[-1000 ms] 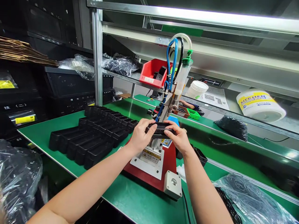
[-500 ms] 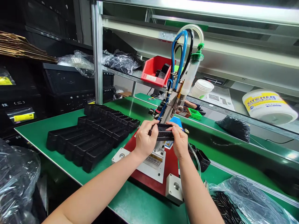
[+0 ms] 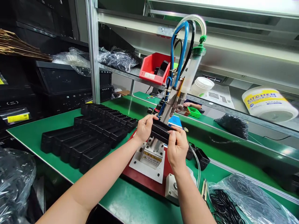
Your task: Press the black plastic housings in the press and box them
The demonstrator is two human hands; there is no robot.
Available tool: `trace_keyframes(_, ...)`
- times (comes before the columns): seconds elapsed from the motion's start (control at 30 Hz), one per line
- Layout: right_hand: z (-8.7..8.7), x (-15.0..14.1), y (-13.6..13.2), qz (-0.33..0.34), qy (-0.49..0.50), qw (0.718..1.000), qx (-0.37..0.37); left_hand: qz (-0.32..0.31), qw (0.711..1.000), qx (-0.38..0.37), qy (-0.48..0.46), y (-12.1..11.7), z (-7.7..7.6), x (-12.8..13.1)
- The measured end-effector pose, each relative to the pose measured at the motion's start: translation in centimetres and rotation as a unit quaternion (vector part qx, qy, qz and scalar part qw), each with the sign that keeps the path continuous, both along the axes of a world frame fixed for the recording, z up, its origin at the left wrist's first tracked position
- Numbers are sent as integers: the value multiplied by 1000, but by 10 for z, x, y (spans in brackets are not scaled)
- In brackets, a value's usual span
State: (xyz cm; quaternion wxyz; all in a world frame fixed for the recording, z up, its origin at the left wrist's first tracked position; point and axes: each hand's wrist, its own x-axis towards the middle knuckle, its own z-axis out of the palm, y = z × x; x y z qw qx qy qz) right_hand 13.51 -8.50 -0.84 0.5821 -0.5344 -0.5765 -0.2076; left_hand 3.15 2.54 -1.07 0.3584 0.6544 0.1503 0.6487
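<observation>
A black rectangular plastic housing (image 3: 161, 130) is held up between both hands, tilted down toward the right. My left hand (image 3: 145, 127) pinches its left end. Fingers and thumb of my right hand (image 3: 177, 144) close on its right end. Right behind the part stands a bench press (image 3: 153, 158) on a red base (image 3: 142, 182), with a syringe-like cylinder (image 3: 190, 73) and blue hoses (image 3: 174, 53) above. The hands hide part of the press. What lies inside the housing is too dark to make out.
Rows of similar black housings (image 3: 93, 137) lie on the green table (image 3: 130, 199) at left. A button box (image 3: 171, 188) sits on the base's right front corner. Black cords (image 3: 224, 202) and a plastic bag (image 3: 252, 193) lie at right. A red bin (image 3: 154, 68) stands on the shelf.
The housing has turned in my hands, from nearly level to its right end lower. My right hand has dropped slightly and my left has risen a little. The camera view has shifted.
</observation>
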Motion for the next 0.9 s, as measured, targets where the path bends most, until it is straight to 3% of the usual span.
trace_keyframes(0.2, 3, 1, -1, -35, -47, 998, -21, -36, 999, -2, 14, 2, 4, 0)
trace_keyframes(0.47, -3, 1, 6, -13, -8, 1000, 21, -40, 999, -3, 25, -3, 5, -5)
trace_keyframes(0.9, -3, -2, -1, -35, -39, 997, 49, -56, 998, 7, 8, -3, -1, -1)
